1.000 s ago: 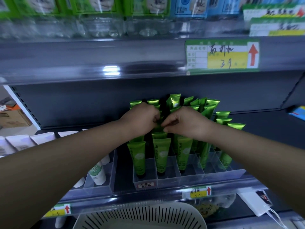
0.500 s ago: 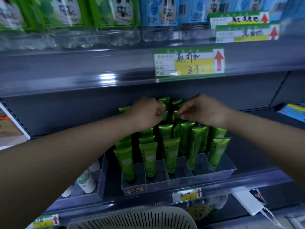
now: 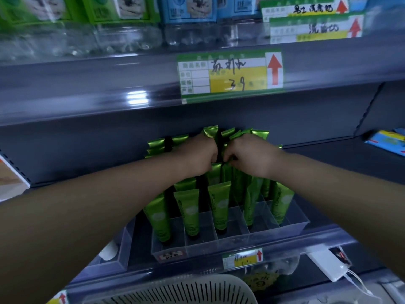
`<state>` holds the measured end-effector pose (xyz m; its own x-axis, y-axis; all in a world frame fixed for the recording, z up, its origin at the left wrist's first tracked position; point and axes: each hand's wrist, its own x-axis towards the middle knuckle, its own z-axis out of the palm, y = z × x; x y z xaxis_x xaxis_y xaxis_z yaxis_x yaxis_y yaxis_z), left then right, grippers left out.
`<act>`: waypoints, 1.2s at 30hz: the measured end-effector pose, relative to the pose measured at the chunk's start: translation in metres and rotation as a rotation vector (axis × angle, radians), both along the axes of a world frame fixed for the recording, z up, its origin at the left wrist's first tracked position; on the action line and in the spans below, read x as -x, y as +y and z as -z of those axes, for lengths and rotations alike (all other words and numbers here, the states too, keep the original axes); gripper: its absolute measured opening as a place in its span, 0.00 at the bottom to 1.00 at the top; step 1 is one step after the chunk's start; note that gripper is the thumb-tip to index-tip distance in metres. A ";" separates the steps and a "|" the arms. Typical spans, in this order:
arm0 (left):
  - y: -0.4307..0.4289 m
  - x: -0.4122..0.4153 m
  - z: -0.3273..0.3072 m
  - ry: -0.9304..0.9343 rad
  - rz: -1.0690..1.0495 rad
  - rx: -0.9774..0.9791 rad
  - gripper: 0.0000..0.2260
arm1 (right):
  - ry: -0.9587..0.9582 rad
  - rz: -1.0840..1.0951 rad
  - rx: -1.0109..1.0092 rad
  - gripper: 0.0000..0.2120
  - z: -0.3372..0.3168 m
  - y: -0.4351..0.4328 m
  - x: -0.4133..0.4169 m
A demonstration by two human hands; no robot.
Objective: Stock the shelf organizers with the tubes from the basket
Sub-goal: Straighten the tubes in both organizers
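Several green tubes (image 3: 219, 205) stand cap-down in a clear divided organizer (image 3: 291, 227) on the dark middle shelf. My left hand (image 3: 197, 153) and my right hand (image 3: 249, 154) are close together over the rear rows, fingers curled down among the tube tops. The fingertips are hidden behind the hands, and whether either hand grips a tube cannot be made out. The rim of a white slotted basket (image 3: 179, 290) shows at the bottom edge; its inside is out of view.
A second clear organizer (image 3: 118, 255) with a white tube sits to the left. The upper shelf edge carries a green and yellow price tag (image 3: 230, 73). A white power bank (image 3: 326, 266) with a cable lies lower right. A blue packet (image 3: 390, 140) lies far right.
Both hands came back together over the rear rows after spreading apart half a second ago. The view shifted slightly, so the organizer sits a little further right in the frame.
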<state>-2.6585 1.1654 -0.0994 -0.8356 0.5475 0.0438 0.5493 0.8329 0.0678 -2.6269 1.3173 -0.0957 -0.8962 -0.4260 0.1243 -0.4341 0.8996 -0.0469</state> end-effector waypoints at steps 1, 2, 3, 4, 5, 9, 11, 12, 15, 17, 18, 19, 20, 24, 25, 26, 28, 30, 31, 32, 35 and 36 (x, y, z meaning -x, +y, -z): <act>0.000 0.000 0.000 0.003 0.001 -0.002 0.06 | -0.001 -0.001 0.000 0.12 0.000 0.000 0.000; 0.000 0.001 0.001 0.008 0.002 -0.005 0.06 | -0.001 -0.005 -0.001 0.11 0.001 0.000 0.000; -0.001 0.001 0.001 0.014 0.003 -0.006 0.06 | 0.000 -0.014 -0.004 0.10 0.002 0.000 -0.001; -0.001 0.001 0.002 0.018 0.003 -0.009 0.06 | 0.002 -0.025 -0.009 0.10 0.002 0.000 -0.001; -0.001 0.001 0.002 0.020 0.002 -0.015 0.06 | 0.003 -0.035 -0.015 0.09 0.002 0.000 -0.002; -0.001 0.002 0.003 0.030 0.001 -0.032 0.05 | 0.000 -0.085 -0.008 0.08 0.001 -0.003 -0.005; -0.001 0.002 0.002 0.054 0.012 -0.029 0.03 | -0.006 -0.103 0.004 0.08 0.001 -0.006 -0.005; -0.001 0.001 0.001 0.066 0.009 -0.029 0.03 | -0.012 -0.106 0.017 0.08 0.000 -0.007 -0.005; -0.001 -0.001 0.000 0.103 -0.001 -0.019 0.03 | -0.026 -0.106 0.060 0.08 -0.001 -0.012 -0.005; -0.002 -0.001 -0.001 0.111 -0.006 -0.014 0.03 | -0.040 -0.099 0.077 0.07 -0.001 -0.015 -0.005; -0.002 -0.001 -0.002 0.110 -0.013 -0.019 0.03 | -0.048 -0.097 0.082 0.07 -0.001 -0.016 -0.005; -0.003 -0.001 -0.002 0.106 -0.020 -0.028 0.03 | -0.057 -0.098 0.088 0.07 -0.001 -0.017 -0.005; -0.004 0.000 -0.002 0.101 -0.024 -0.037 0.03 | -0.065 -0.100 0.097 0.07 0.000 -0.019 -0.005; -0.006 0.000 -0.001 0.107 -0.012 -0.038 0.03 | -0.082 -0.110 0.123 0.07 0.001 -0.021 -0.008; -0.006 -0.001 0.000 0.112 -0.002 -0.035 0.03 | -0.081 -0.108 0.132 0.07 0.002 -0.022 -0.008; -0.006 0.000 0.001 0.117 0.006 -0.033 0.03 | -0.081 -0.105 0.145 0.07 0.002 -0.022 -0.008; -0.006 0.000 0.003 0.123 0.009 -0.033 0.03 | -0.086 -0.100 0.182 0.07 0.002 -0.022 -0.008; -0.007 0.001 0.005 0.123 0.003 -0.035 0.03 | -0.090 -0.100 0.212 0.07 0.004 -0.021 -0.009; -0.007 0.001 0.005 0.123 0.008 -0.038 0.03 | -0.093 -0.101 0.223 0.07 0.004 -0.021 -0.009; -0.007 0.001 0.006 0.123 0.018 -0.042 0.03 | -0.095 -0.100 0.231 0.07 0.005 -0.020 -0.009; -0.009 0.001 0.006 0.129 0.031 -0.053 0.03 | -0.108 -0.080 0.262 0.07 0.007 -0.018 -0.009; -0.010 0.001 0.006 0.130 0.030 -0.055 0.03 | -0.108 -0.073 0.278 0.08 0.007 -0.017 -0.009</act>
<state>-2.6591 1.1559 -0.1051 -0.8045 0.5658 0.1807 0.5808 0.8131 0.0393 -2.6177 1.3003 -0.1030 -0.8790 -0.4524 0.1505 -0.4758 0.8125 -0.3369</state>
